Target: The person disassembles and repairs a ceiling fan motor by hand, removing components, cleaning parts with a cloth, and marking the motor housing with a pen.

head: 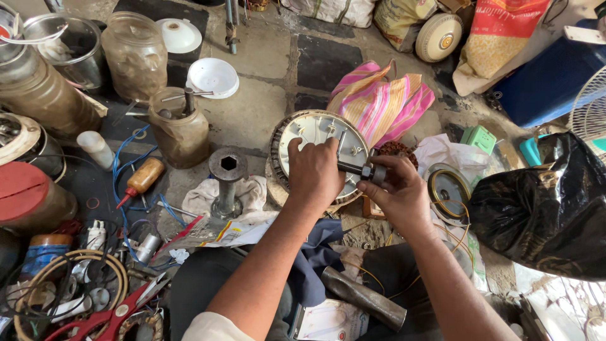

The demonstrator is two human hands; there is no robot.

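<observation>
Motor plate [315,129], round and pale metal, stands tilted on the floor in front of my knees, held from both sides. Near: red scissors [117,312] and coiled wire at lower left; a grey metal tube [363,298] across my lap. Middle: my left hand [314,173] is closed over the plate's face; my right hand [394,189] pinches a dark shaft [360,169] sticking out of it. Beside: a steel stand [227,183] on a rag. Far: striped cloth [379,101], white bowl [213,77], dusty jar [134,53].
</observation>
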